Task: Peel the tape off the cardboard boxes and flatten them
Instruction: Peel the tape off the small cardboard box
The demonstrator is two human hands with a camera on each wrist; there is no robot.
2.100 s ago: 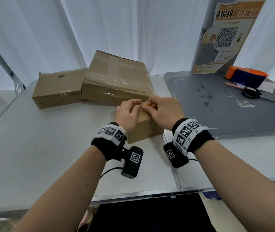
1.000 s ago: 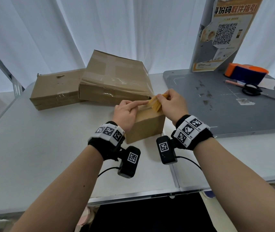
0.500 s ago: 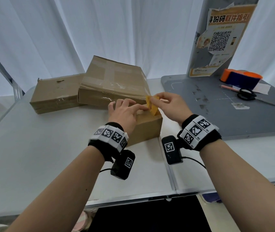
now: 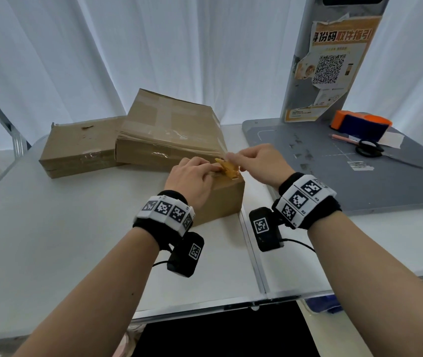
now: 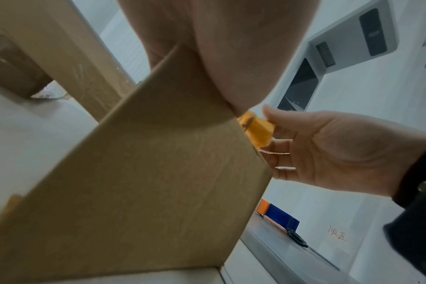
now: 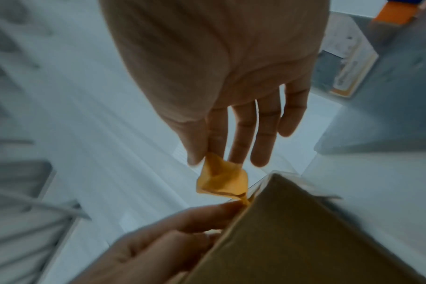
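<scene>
On the desk [image 4: 63,240], the left hand [image 4: 192,179] presses the small box [image 4: 220,199] flat-fingered; at 1 o'clock the right hand [image 4: 259,163] pinches the crumpled amber tape [image 4: 227,168] — a snatched pull could snap it, leaving a stuck stub. Behind, at 11 o'clock — two taped boxes [image 4: 169,132] wait.

the bare white tabletop [image 4: 58,228] left of and in front of the small brown cardboard box [image 4: 220,199] gives wide room for a hand to pass. behind that box the large taped cardboard box [image 4: 171,130] stands close, blocking the far side, with a flatter brown cardboard box [image 4: 76,145] touching its left side. to the right a narrow strip of table runs between the small box and the raised grey cutting mat [image 4: 334,171]. on the mat's far end, black scissors [image 4: 370,149], an orange and blue tape dispenser [image 4: 360,124] and a grey upright panel [image 4: 331,60] crowd the back.
</scene>
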